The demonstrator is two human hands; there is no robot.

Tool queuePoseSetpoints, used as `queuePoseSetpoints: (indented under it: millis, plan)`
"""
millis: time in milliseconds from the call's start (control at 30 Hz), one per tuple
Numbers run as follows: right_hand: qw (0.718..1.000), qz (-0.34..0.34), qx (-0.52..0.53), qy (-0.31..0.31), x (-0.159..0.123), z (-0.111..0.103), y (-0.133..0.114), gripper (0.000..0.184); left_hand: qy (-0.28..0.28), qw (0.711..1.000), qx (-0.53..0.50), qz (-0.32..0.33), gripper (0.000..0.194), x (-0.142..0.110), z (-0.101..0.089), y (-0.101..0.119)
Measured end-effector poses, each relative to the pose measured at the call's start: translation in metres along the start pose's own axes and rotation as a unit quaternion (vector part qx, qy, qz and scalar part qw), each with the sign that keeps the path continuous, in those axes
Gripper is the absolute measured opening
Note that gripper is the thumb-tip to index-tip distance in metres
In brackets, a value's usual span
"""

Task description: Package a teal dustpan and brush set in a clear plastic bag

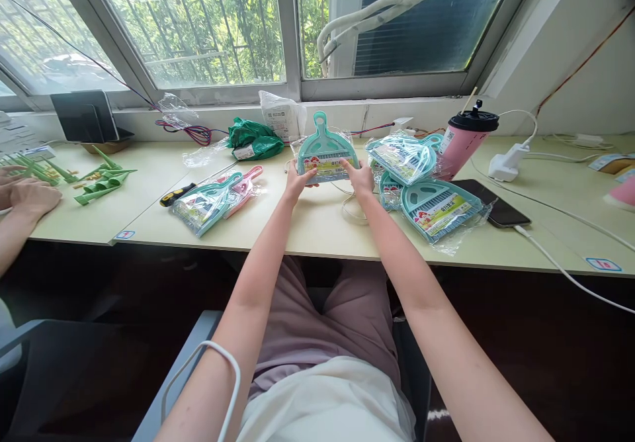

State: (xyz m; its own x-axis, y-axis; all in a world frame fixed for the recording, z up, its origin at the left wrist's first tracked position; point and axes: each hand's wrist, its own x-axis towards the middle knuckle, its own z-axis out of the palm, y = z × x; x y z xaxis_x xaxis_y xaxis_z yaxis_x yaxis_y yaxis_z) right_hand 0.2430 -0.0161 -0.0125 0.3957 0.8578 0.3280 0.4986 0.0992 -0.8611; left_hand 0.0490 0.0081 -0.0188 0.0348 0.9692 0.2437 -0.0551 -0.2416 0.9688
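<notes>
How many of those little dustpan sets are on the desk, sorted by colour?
Teal, held upright in both hands: 1, gripped by the left hand and right hand
Teal, in the pile on the right: 3 as far as I can tell
Teal, in the pile on the left: 1
Pink, in the pile on the left: 1
Total: 6

Dustpan set (325,151): teal plastic dustpan, sealed in a clear wrapper, a colourful label strip running across its lower front. It is being held upright above the table (317,227), hanging-loop handle pointing up, lower corners being gripped at left and right.
</notes>
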Motion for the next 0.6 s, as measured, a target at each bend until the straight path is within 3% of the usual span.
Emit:
queuePoseSetpoints:
  millis: [200, 467, 600]
  plan:
    - [0.997, 0.059, -0.053, -0.012, -0.004, -0.001, -0.009, 0.065, -0.002, 0.999, -0.014, 0.03, 0.063, 0.003, 0.003, -0.001]
    - [0.997, 0.064, -0.031, 0.016, -0.014, 0.0, -0.014, 0.06, 0.042, 0.996, 0.034, 0.071, 0.078, -0.007, 0.009, 0.009]
    - [0.998, 0.062, -0.01, 0.018, -0.017, 0.003, -0.016, 0.06, 0.072, 0.992, 0.077, 0.068, 0.076, -0.011, 0.009, 0.013]
